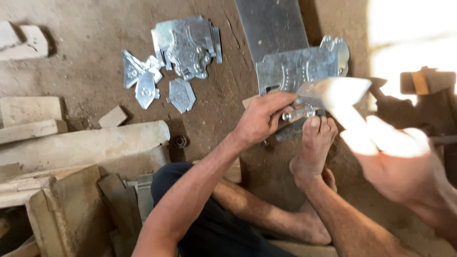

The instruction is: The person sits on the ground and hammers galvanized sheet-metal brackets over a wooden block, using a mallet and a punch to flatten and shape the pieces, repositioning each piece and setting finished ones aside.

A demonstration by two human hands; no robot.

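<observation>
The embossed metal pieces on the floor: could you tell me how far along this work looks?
Done: several cut, embossed pieces lie aside on the dirt floor. In hand: the left hand steadies a punch-like tool on a patterned sheet, a foot pins it, and the blurred right hand grips a hammer. Left: that sheet remains uncut.

One head-worn camera looks steeply down from close above the person's lap, facing forward over the hands (333, 128) to the dirt floor (85, 57) beyond them; no other view shares it.
</observation>
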